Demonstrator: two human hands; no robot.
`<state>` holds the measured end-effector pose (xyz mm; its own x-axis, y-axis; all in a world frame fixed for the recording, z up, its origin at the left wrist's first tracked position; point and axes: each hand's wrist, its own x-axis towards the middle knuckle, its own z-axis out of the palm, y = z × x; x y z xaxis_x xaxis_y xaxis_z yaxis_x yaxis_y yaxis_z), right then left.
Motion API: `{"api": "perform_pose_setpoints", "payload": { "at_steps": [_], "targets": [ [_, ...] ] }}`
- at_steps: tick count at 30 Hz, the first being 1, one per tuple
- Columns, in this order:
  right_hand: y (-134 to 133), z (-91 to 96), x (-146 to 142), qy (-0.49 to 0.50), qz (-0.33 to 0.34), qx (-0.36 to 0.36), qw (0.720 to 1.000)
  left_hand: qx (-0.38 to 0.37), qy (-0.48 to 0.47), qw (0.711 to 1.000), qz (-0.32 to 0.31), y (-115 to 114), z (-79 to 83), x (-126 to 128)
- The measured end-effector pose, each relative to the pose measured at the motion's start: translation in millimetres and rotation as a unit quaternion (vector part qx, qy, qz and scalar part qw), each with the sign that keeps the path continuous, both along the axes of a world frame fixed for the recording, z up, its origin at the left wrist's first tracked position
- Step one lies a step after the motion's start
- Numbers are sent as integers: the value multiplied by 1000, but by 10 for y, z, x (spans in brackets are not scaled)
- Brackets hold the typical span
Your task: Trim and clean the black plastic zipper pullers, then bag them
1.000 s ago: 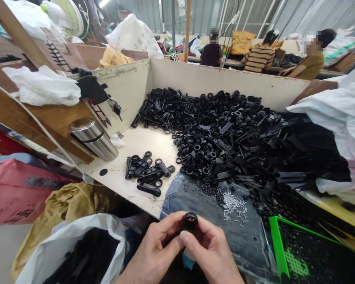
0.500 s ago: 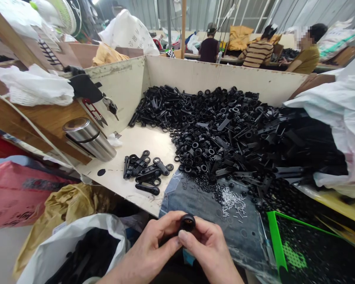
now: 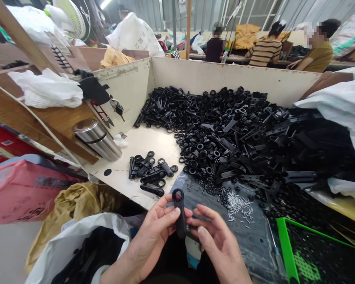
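A black plastic handle with a ring-shaped end [image 3: 180, 219] is pinched in my left hand [image 3: 158, 225], its ring upward and its shaft toward me. Just right of it is my right hand [image 3: 214, 238], fingers apart and curved, holding nothing that I can see; whether a fingertip touches the handle is hard to tell. Beyond my left hand, several similar black handles [image 3: 149, 169] lie in a small group on the pale board. Small silver pins [image 3: 238, 205] are heaped on the dark denim cloth [image 3: 245, 240] beyond my right hand.
A big heap of black plastic parts [image 3: 213, 126] fills the walled bench. At left stand a steel flask [image 3: 97, 140], with red snips [image 3: 102, 112] and keys [image 3: 117, 108] on the wall. A white sack [image 3: 56, 252] of black parts is lower left, a green-rimmed tray [image 3: 286, 248] lower right. People work behind.
The handle has turned from end-on to lengthwise, showing its ring and shaft. My right hand has let go and opened to the right. The camera view has shifted slightly.
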<state>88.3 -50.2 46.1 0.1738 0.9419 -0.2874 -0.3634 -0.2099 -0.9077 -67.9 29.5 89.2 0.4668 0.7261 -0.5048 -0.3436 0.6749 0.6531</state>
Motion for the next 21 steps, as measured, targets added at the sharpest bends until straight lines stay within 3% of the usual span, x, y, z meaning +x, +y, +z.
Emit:
{"api": "perform_pose_setpoints", "payload": {
  "at_steps": [3, 5, 8, 10, 12, 14, 16, 18, 20, 21],
  "targets": [
    [63, 63, -78, 5, 42, -23, 999, 1, 8, 1000, 30, -19, -19, 42],
    [119, 127, -172, 59, 54, -43, 996, 11, 11, 999, 45, -53, -32, 55],
    [152, 179, -194, 127, 72, -79, 986, 69, 2, 998, 11, -92, -65, -18],
    [126, 163, -38, 45, 71, -83, 993, 158, 37, 986, -30, -71, -122, -155],
    [90, 110, 236, -169, 46, -28, 984, 274, 148, 950, -33, 10, -214, -351],
    [64, 46, 532, -397, 57, 43, 915, 393, 315, 864, 15, 146, -324, -562],
    [47, 2, 753, -543, 82, 87, 831, 509, 452, 731, 51, 307, -429, -727],
    [38, -7, 860, -627, 100, 124, 762, 595, 519, 613, 25, 448, -506, -802],
    [39, 12, 877, -666, 91, 143, 726, 643, 554, 528, -14, 531, -542, -773],
    [45, 26, 865, -673, 77, 144, 721, 656, 562, 503, -26, 549, -544, -722]
  ]
}}
